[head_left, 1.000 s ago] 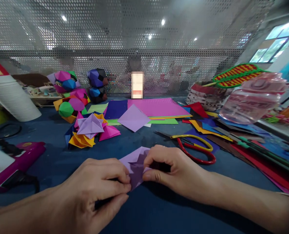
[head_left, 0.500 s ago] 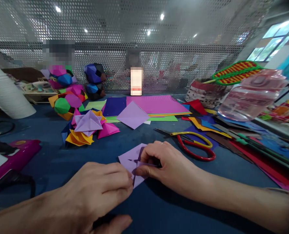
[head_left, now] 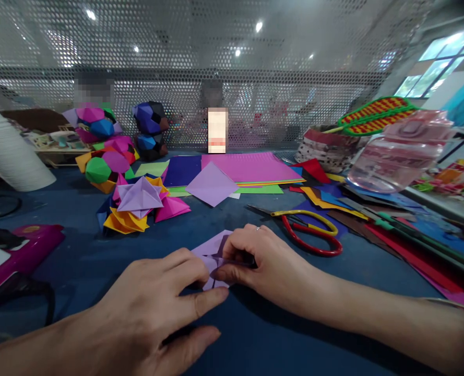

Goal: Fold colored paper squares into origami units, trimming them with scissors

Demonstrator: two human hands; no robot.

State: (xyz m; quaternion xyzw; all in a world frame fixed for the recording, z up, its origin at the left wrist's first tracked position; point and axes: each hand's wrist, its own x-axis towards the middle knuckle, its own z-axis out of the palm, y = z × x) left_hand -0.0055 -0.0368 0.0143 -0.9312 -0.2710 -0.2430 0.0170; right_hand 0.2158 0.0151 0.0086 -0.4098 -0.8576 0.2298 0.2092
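A partly folded piece of light purple paper [head_left: 213,244] lies on the dark blue tabletop between my hands, its creases and a raised flap showing. My right hand [head_left: 265,256] pinches the flap at its right side between thumb and fingers. From the left, my left hand [head_left: 153,303] rests its fingertips on the paper's left edge, index finger stretched out and thumb apart. Beyond them lies a flat purple paper square [head_left: 212,185]. To the far left of it sits a cluster of folded paper [head_left: 140,197] in purple, orange and pink.
Scissors [head_left: 318,254] with red and yellow handles lie right of my right hand. Colored paper strips [head_left: 388,240] spread along the right side, near a pink bottle [head_left: 396,156]. At left are a magenta corded device [head_left: 39,243] and stacked cups [head_left: 16,151]. Behind stands a perforated panel [head_left: 185,68].
My left hand's fingers have spread, with the index finger stretching right over the paper's lower edge. My right hand keeps its pinch on the flap.
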